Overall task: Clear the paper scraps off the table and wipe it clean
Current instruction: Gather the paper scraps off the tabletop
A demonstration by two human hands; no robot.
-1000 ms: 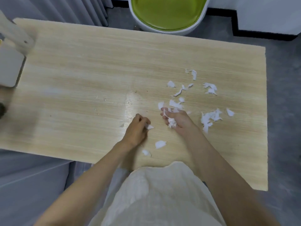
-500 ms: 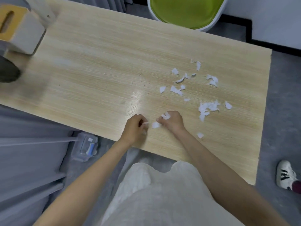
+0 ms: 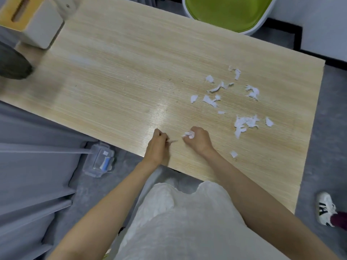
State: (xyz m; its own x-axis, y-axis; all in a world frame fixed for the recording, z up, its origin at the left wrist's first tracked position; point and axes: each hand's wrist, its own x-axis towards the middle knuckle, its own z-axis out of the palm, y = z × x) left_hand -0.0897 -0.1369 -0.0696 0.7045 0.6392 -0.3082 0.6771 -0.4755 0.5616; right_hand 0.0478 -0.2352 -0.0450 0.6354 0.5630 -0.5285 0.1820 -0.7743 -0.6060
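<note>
On pale wood-grain counter (image 3: 112, 81), near edge: both hands.
Left hand (image 3: 157, 147): pinching one thin white paper scrap (image 3: 172, 141).
Right hand (image 3: 198, 141): curled round a wad of white scraps (image 3: 188, 135).
Loose scraps (image 3: 244, 122): scattered on counter beyond right hand.

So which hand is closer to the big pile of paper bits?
Right. The right hand sits just left of the pile; the left hand is farther left, past it.

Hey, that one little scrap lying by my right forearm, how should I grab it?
The lone scrap lies flat on the table, just right of that forearm. It is small and thin, so probably come straight down and pinch across its whole width. The right hand, gripping collected scraps, is nearest.
</note>
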